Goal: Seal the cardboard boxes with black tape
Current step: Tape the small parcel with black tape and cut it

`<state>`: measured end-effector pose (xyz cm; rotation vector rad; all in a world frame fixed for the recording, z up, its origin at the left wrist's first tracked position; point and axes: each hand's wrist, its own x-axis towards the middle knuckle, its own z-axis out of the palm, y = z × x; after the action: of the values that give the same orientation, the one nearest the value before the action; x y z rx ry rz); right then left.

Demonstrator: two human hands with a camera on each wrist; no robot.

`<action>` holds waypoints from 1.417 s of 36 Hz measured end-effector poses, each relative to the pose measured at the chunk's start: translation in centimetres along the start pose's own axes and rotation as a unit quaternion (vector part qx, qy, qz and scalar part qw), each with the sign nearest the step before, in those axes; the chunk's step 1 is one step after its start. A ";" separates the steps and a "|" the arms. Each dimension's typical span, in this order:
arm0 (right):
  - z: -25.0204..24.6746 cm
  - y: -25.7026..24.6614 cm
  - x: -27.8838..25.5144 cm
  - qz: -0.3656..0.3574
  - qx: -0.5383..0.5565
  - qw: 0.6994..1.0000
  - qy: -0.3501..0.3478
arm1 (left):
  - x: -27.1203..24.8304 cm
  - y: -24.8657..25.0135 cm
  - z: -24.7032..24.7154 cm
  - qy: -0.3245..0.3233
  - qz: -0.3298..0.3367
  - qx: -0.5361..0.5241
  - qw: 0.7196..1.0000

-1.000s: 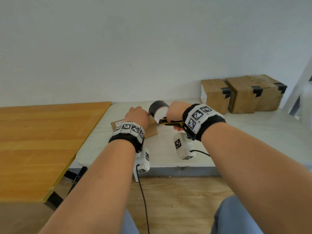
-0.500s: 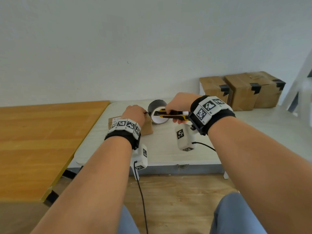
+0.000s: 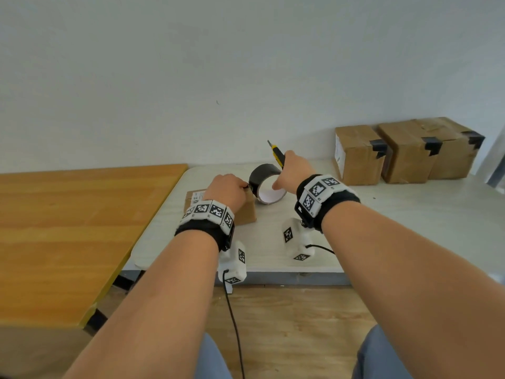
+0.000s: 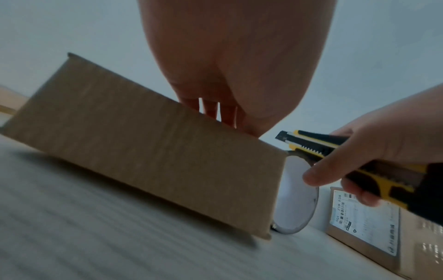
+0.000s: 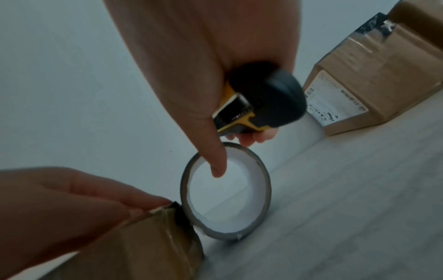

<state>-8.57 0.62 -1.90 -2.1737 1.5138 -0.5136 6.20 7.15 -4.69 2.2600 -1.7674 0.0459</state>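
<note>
A small cardboard box [image 3: 247, 216] lies on the white table [image 3: 396, 231]. My left hand [image 3: 232, 191] rests on top of it, fingers [image 4: 213, 110] pressing a black tape end [image 5: 178, 212] at the box's right corner. The black tape roll [image 3: 266, 184] stands on edge right beside that corner. My right hand [image 3: 292, 173] grips a yellow-and-black utility knife [image 3: 277, 155], its tip pointing up and away from me. One finger [image 5: 213, 159] of that hand reaches into the roll's white core [image 5: 227, 191]. The box top is mostly hidden under my left hand.
Three cardboard boxes with black tape on them [image 3: 358, 154] [image 3: 407, 151] [image 3: 453, 149] stand against the wall at the back right. A wooden table [image 3: 68, 228] adjoins on the left. Wrist-camera cables hang over the table's near edge [image 3: 273, 277].
My right hand has swung the knife from pointing left at the tape beside the box to pointing up. The left hand stays on the box.
</note>
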 end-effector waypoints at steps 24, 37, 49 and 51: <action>1.1 1.8 2.3 0.037 -0.040 0.994 0.100 | -0.9 -0.4 -1.5 -0.053 0.002 -0.129 0.990; 0.7 2.4 1.6 0.088 -0.006 0.988 0.123 | -1.0 -0.5 -1.4 -0.065 -0.013 -0.130 0.989; 0.1 2.3 0.7 0.108 0.017 0.988 0.105 | -1.1 -0.3 -1.0 -0.016 0.003 -0.093 0.996; 0.2 2.5 0.7 0.106 0.022 0.988 0.112 | -1.1 0.0 -0.8 0.002 0.007 -0.081 0.997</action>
<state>-10.15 -0.74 -3.40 -1.9437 1.8098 -0.7302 6.03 8.33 -4.14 2.1313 -1.7189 -0.0863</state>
